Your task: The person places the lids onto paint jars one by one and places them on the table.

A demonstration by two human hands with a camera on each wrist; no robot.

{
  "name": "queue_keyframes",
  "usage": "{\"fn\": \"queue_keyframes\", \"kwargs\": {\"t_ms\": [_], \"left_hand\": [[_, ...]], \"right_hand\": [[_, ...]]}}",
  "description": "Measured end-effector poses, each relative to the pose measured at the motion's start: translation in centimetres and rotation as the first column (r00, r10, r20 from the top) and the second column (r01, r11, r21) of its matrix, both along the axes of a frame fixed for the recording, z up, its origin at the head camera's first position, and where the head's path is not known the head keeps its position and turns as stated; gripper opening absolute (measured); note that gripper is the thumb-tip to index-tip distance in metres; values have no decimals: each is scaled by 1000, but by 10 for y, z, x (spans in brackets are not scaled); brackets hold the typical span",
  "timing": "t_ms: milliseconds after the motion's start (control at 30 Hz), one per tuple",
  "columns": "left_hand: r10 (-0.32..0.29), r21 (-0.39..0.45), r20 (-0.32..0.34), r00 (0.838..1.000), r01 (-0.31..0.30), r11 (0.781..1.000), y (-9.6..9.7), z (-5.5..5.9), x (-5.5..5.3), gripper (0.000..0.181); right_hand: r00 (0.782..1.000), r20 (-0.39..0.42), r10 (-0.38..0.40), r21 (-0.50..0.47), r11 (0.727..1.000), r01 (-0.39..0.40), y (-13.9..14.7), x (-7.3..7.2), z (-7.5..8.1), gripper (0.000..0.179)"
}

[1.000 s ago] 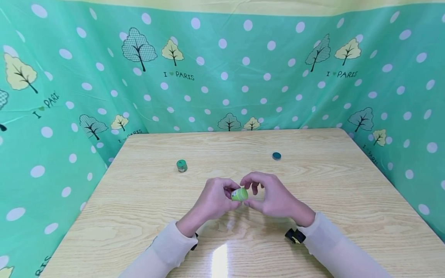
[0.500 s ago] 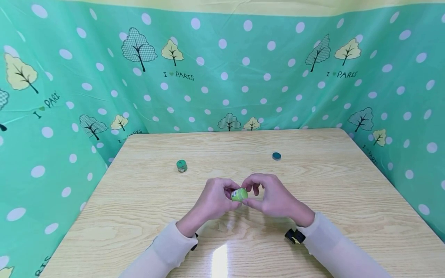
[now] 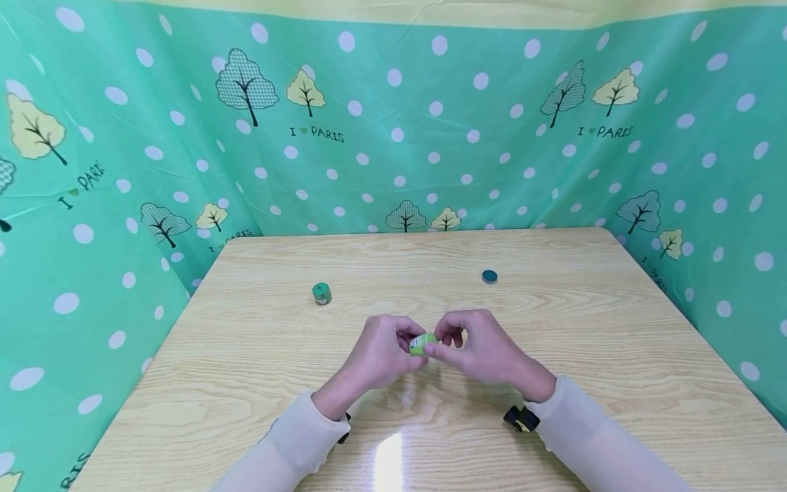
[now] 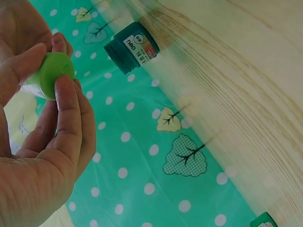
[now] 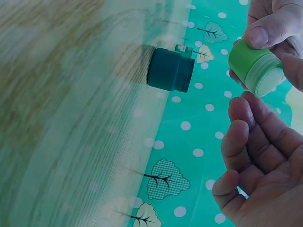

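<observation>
A small light green jar with a label is up between the two hands in the head view. My left hand grips its left end between fingers and thumb. My right hand has its thumb against the right end, with fingertips curled close by. In the right wrist view that end of the jar looks pale and round, between the right thumb and fingertips. A dark teal jar with a label stands upright in the left wrist view, its threaded neck bare; in the head view the hands hide it.
On the wood-grain table, a green-capped jar stands at the back left. A flat teal cap lies at the back right. A green dotted curtain hangs behind and along both sides.
My right hand has turned slightly; its thumb now lies over the jar's right end and its index finger has curled in. The left hand and the jar stay nearly still.
</observation>
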State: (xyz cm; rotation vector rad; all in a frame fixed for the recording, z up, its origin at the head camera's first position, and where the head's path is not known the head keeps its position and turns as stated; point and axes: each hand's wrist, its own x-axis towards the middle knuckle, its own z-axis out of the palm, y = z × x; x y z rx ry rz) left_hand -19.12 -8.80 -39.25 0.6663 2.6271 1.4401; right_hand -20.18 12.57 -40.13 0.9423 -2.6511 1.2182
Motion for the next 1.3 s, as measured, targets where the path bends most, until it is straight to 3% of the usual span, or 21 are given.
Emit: {"fn": "queue_keyframes", "kwargs": {"t_ms": [433,533,700,900,1300], "left_hand": [[9,-20,-4,1000,-9,1000,1,1,1,24],[10,-10,0,1000,-10,1000,1,1,1,25],[4,8,13,1000,-5,1000,1,0,1,25],[-2,22,13,1000,2,1000,1,-1,0,25],[-5,25,8,1000,5,1000,1,-1,0,24]], "right_hand": [[999,33,-23,16,1000,23,0,0,-1,22],[1000,11,-11,3,1000,11,2,-1,0,20],[996,-59,59,-26,998,-61,4,-2,0,37],[988,-104,112,-39,992,-116,5,-3,0,39],[987,-117,113,-47,992,-119,4,-3,-2,34]]}}
